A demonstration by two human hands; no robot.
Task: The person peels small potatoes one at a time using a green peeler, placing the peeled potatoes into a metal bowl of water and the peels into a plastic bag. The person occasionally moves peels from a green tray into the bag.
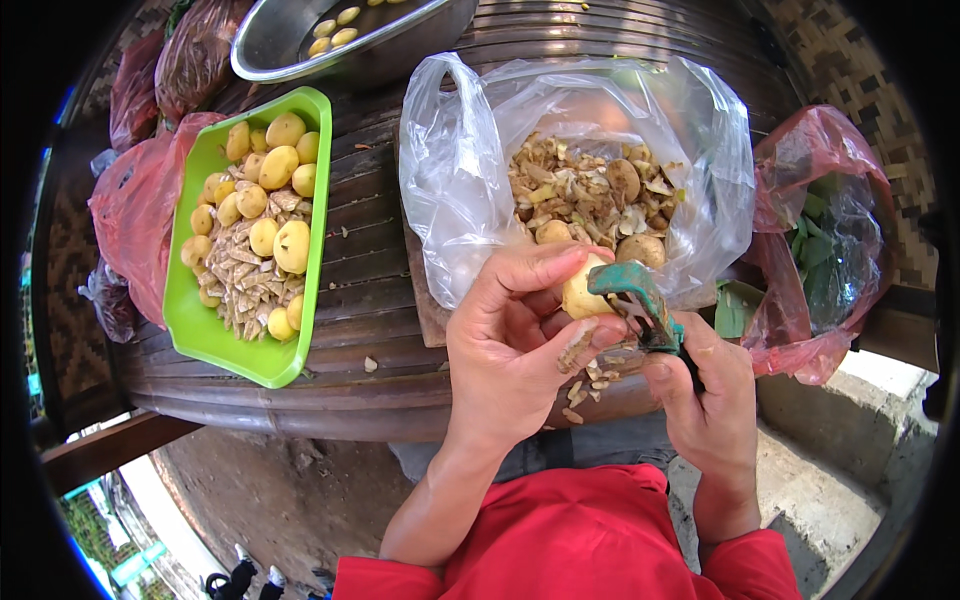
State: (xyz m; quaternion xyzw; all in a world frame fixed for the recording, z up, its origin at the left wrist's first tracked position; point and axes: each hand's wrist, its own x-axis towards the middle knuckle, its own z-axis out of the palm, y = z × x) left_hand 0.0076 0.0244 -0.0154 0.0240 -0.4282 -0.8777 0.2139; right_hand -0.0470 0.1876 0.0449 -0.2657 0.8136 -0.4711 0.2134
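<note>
My left hand (505,345) grips a pale yellow potato (582,292) between fingers and thumb, just in front of an open clear plastic bag (450,170). My right hand (705,390) is closed on a green peeler (640,290), whose head is against the potato. Inside the bag lies a heap of peelings (555,175) with several unpeeled potatoes (640,250). Small scraps (580,395) lie on the table below my hands. To the left, a green tray (250,370) holds many yellow potatoes (278,168) and pale brown, stick-shaped pieces (245,265).
A steel bowl (262,58) with yellow pieces in dark liquid stands at the back of the slatted bamboo table (370,400). Red plastic bags (130,230) sit at the left. Another red bag (800,330) with green leaves is at the right. Someone's feet (245,580) show at lower left.
</note>
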